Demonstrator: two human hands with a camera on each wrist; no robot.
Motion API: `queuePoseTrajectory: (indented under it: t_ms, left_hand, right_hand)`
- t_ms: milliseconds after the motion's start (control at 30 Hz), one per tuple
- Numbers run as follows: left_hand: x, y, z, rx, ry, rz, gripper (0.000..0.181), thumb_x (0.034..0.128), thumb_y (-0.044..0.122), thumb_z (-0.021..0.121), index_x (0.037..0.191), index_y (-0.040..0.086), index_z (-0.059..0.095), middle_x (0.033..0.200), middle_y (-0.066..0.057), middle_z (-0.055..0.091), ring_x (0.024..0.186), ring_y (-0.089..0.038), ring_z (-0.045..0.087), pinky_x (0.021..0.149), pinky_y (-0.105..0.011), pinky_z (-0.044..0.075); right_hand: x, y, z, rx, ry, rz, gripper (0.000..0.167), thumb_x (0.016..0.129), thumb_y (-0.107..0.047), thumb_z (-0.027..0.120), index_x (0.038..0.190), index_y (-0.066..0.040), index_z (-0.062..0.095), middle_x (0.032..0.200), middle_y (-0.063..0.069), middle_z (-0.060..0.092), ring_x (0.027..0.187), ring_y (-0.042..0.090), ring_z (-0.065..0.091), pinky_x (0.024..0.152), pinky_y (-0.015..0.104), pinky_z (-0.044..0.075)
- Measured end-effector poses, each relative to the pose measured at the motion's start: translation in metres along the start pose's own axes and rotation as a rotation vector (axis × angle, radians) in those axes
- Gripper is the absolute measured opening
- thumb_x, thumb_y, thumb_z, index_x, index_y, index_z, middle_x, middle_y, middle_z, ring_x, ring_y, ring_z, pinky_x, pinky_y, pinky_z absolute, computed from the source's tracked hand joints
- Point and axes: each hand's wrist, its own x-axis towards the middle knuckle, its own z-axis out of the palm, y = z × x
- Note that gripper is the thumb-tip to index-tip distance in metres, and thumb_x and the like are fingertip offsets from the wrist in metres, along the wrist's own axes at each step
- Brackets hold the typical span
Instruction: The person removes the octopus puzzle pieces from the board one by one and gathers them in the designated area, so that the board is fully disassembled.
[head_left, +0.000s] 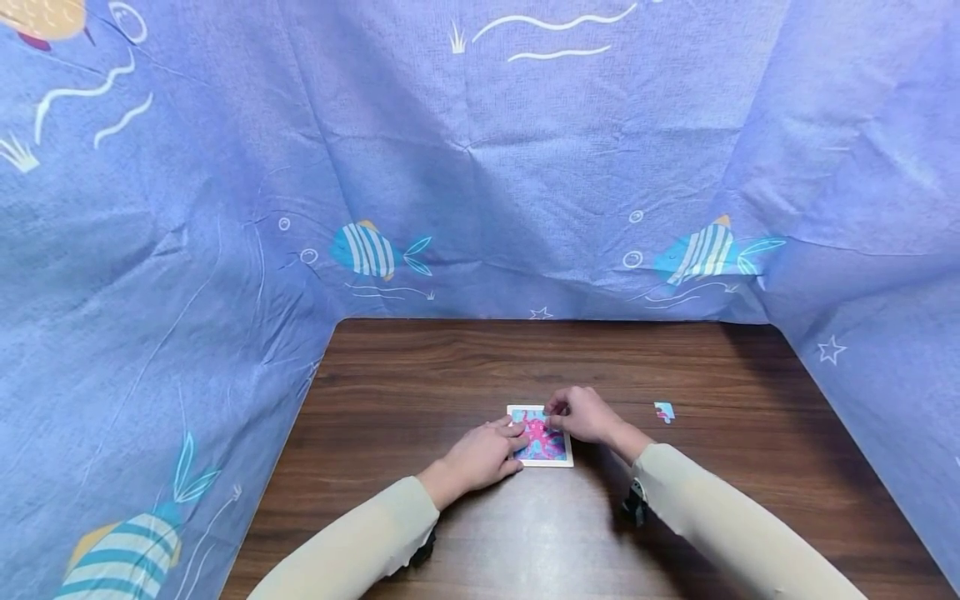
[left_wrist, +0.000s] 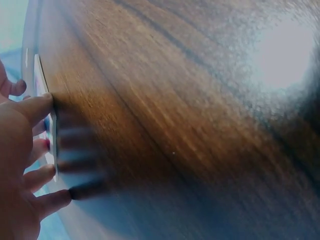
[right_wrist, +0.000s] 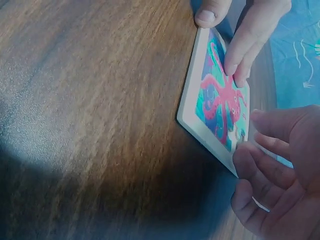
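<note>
A small square jigsaw puzzle (head_left: pixel 543 450) with a pink octopus and a pale frame lies flat on the table. My left hand (head_left: pixel 482 455) rests on its left side, fingers spread and fairly straight; the left wrist view shows that hand (left_wrist: pixel 22 135) along the frame's edge. At the upper right corner, my right hand (head_left: pixel 588 414) has thumb and forefinger bent together. In the right wrist view, the right hand (right_wrist: pixel 280 165) pinches a small puzzle piece (right_wrist: pixel 240 134) at the picture's corner, mostly hidden by the fingertips.
A loose puzzle piece (head_left: pixel 664 412), light blue with some pink, lies on the dark wooden table (head_left: pixel 420 358) to the right of the puzzle. Blue cloth (head_left: pixel 480 167) printed with fish hangs behind the table and along both sides.
</note>
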Motion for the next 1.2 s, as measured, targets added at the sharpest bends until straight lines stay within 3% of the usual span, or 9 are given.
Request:
queuePoseTrajectory:
  t_ms: [267, 667, 1200]
  left_hand:
    - [0.001, 0.000, 0.002, 0.003, -0.009, -0.006, 0.047, 0.1014, 0.043, 0.061, 0.143, 0.022, 0.063, 0.154, 0.000, 0.053, 0.145, -0.027, 0.048, 0.110, -0.046, 0.048]
    - [0.000, 0.001, 0.001, 0.013, -0.001, -0.001, 0.048, 0.1009, 0.043, 0.062, 0.144, 0.022, 0.063, 0.154, 0.000, 0.054, 0.145, -0.026, 0.048, 0.108, -0.048, 0.050]
    - [0.000, 0.002, -0.003, 0.042, 0.017, 0.013, 0.046, 0.1000, 0.042, 0.063, 0.141, 0.021, 0.066, 0.151, 0.000, 0.057, 0.142, -0.026, 0.051, 0.105, -0.049, 0.052]
  right_hand:
    - [0.001, -0.004, 0.006, 0.005, 0.027, 0.013, 0.015, 0.084, -0.018, 0.082, 0.096, -0.011, 0.076, 0.083, -0.006, 0.073, 0.078, 0.008, 0.066, 0.079, 0.036, 0.057]
    - [0.006, 0.000, 0.016, 0.073, 0.094, 0.054, 0.023, 0.078, -0.013, 0.086, 0.095, -0.008, 0.073, 0.075, -0.005, 0.067, 0.069, 0.009, 0.059, 0.069, 0.030, 0.050]
    - [0.008, 0.003, 0.013, 0.131, 0.111, 0.005, 0.007, 0.083, -0.006, 0.077, 0.087, -0.010, 0.075, 0.074, -0.006, 0.070, 0.070, 0.007, 0.062, 0.072, 0.031, 0.052]
